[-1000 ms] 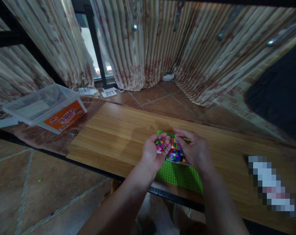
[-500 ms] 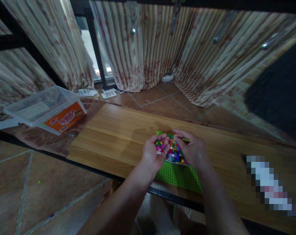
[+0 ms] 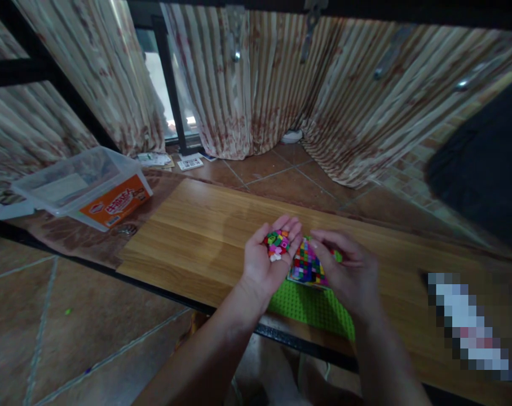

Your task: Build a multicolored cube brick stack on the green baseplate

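Observation:
My left hand [image 3: 258,265] is palm up and holds a small heap of coloured toy bricks [image 3: 278,243] in pink, green, red, orange and white. Its fingers have uncurled but still bear the pile. Just right of it, my right hand [image 3: 355,268] has thumb and fingertips drawn together; anything between them is too small to make out. Under and between the hands lies a green studded baseplate [image 3: 304,306]. A patch of many-coloured bricks [image 3: 309,265] covers its upper part, and my right hand hides some of that patch.
The wooden tabletop [image 3: 192,231] carries the baseplate. At left stands a clear plastic box [image 3: 61,197] with an orange label. A pixelated pale object [image 3: 469,327] lies at right. Striped curtains [image 3: 226,84] hang behind, and a dark shape [image 3: 484,158] juts in from the right.
My left hand's fingers have opened out, so more of the brick heap shows. My right hand has drawn back a little to the right from the brick patch.

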A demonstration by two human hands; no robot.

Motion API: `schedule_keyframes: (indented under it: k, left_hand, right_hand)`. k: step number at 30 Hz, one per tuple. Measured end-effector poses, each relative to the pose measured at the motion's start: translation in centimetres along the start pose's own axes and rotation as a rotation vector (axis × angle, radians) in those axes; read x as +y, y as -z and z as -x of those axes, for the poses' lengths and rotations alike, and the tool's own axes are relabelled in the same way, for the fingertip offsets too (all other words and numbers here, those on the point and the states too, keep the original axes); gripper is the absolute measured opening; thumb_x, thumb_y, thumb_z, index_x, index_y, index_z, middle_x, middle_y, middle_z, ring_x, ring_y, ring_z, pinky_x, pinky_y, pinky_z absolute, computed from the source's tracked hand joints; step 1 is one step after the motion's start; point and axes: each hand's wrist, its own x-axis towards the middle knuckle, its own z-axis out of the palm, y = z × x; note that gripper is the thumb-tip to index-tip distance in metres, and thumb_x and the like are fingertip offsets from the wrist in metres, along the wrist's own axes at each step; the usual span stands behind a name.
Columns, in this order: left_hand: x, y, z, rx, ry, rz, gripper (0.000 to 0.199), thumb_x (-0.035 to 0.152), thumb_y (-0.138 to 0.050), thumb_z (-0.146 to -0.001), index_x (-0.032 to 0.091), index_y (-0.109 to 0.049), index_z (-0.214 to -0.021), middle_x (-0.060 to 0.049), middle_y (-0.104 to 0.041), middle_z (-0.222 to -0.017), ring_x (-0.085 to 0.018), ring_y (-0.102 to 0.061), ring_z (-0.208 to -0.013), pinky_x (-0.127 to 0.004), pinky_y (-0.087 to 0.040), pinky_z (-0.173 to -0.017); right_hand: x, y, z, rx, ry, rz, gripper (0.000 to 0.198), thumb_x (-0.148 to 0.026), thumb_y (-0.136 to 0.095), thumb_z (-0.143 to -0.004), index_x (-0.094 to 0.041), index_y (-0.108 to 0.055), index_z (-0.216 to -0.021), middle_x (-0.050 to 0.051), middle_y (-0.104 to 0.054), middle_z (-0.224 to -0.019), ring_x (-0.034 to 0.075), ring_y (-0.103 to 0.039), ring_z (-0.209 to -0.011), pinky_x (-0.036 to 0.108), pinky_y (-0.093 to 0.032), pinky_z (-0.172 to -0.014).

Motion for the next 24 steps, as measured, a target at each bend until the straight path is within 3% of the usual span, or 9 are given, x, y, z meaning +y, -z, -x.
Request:
schedule_keyframes:
  k: [3,7,16,24]
  left_hand:
    - [0.0,0.0,0.1,-0.042,0.001,-0.016,0.032,0.026,-0.042,-0.09,0.007,-0.068,-0.094,-0.015,-0.07,-0.102,-0.021,-0.067,-0.1,-0.03,-0.051,-0.089]
    - [-0.3,0.0,0.0,-0.049,0.016,-0.048,0.031,0.026,-0.043,-0.089,0.008,-0.068,-0.096,-0.015,-0.07,-0.104,-0.023,-0.064,-0.109,-0.031,-0.05,-0.092]
    - [-0.5,0.0,0.1,-0.017,0.017,-0.061,0.028,0.023,-0.046,-0.086,0.008,-0.068,-0.096,-0.015,-0.07,-0.103,-0.022,-0.065,-0.106,-0.03,-0.051,-0.092]
    - [-0.5,0.0,-0.1,0.021,0.02,-0.008,0.028,0.023,-0.045,-0.088,0.007,-0.068,-0.091,-0.015,-0.07,-0.098,-0.02,-0.067,-0.098,-0.028,-0.053,-0.085]
  right_hand:
    - [-1.3,-0.4,0.6,-0.165,-0.016,-0.024,0.015,-0.026,-0.064,-0.084,-0.028,-0.071,-0.098,0.001,-0.071,-0.091,0.016,-0.065,-0.079,0.031,-0.052,-0.072]
    - [-1.9,-1.3,1.1,-0.204,-0.055,0.036,0.022,-0.026,-0.063,-0.084,-0.028,-0.069,-0.105,0.001,-0.069,-0.094,0.016,-0.064,-0.082,0.032,-0.052,-0.075]
    - [-1.7,-2.1,1.2,-0.118,-0.045,0.025,0.014,-0.027,-0.059,-0.088,-0.026,-0.072,-0.094,0.003,-0.07,-0.096,0.018,-0.066,-0.09,0.034,-0.051,-0.082]
    - [-1.6,-1.9,1.1,0.052,-0.281,-0.169,0.02,-0.038,-0.057,-0.089,-0.02,-0.066,-0.091,0.003,-0.071,-0.079,0.016,-0.066,-0.068,0.03,-0.054,-0.064]
